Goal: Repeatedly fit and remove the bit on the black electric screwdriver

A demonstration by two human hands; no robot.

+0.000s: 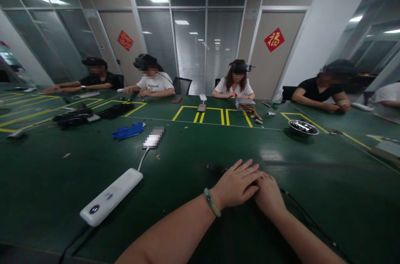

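My left hand (238, 185), with a green bangle (212, 202) on the wrist, reaches over the table with its fingers stretched out. Its fingertips and thumb overlap my right hand (270, 195). The right fingers look curled and are mostly hidden behind the left hand; what they grip I cannot make out. Just beyond my left hand lies a small black object (217, 168), partly covered by it. A thin black cable (308, 215) emerges beside my right hand and runs toward the table's near right.
On the green table (184, 218), a white power strip (111, 197) lies at left, near blue gloves (128, 130). A steel bowl (303, 128) and a plastic bottle (275, 103) stand at right. Several people sit opposite, one by a metal box with coloured wires (245, 105).
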